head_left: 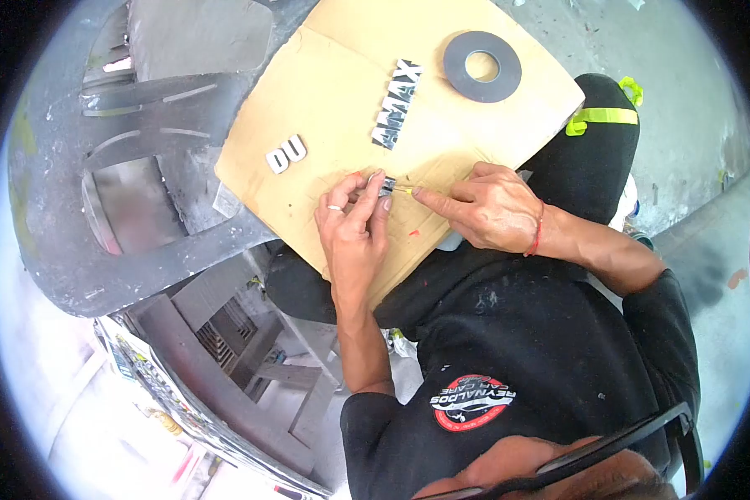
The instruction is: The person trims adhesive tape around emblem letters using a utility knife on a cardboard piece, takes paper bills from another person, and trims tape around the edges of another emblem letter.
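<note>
My left hand (354, 225), with a ring on one finger, pinches a small black and silver letter piece (387, 187) above the cardboard sheet (325, 100). In my right hand (496, 208) is a thin tool with a yellow part (405, 190), its tip touching or very near the letter piece; the fingers hide most of it. White letters reading DU (287, 154) lie on the cardboard beyond my left hand. A row of black and white letters reading AMAX (397, 104) lies farther up. Close to it is a roll of dark tape (482, 67).
The cardboard rests across my lap. A scuffed grey car bumper (167, 275) with openings stands at the left, close to the cardboard's edge. My knee (596, 125), with a yellow-green band, is at the right. Small red scraps (414, 233) lie on the cardboard.
</note>
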A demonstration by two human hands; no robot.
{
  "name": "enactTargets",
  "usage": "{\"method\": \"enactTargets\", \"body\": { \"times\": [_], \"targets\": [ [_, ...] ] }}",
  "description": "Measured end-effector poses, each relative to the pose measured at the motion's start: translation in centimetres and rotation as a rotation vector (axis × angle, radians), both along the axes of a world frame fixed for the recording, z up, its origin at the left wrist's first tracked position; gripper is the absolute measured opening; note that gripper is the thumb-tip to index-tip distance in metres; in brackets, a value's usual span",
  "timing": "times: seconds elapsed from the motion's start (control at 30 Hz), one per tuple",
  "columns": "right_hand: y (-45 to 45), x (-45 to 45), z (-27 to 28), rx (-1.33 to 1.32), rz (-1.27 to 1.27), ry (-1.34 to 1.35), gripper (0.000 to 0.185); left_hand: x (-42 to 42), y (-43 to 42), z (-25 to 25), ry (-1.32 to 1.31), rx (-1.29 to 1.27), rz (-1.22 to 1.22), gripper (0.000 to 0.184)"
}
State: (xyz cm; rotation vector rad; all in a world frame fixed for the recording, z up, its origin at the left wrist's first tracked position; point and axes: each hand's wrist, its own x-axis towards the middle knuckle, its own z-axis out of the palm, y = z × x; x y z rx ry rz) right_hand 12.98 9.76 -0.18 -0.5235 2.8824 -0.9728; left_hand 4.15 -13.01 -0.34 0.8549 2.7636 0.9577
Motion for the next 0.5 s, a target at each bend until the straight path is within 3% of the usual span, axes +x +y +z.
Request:
{"method": "enactTargets", "body": {
  "times": [0.5],
  "targets": [
    [-1.6,-1.0,0.1,-0.008,0.0,-0.001,0.059,-0.2,0.1,0.0,-0.022,0.001,0.008,0.042]
  ]
}}
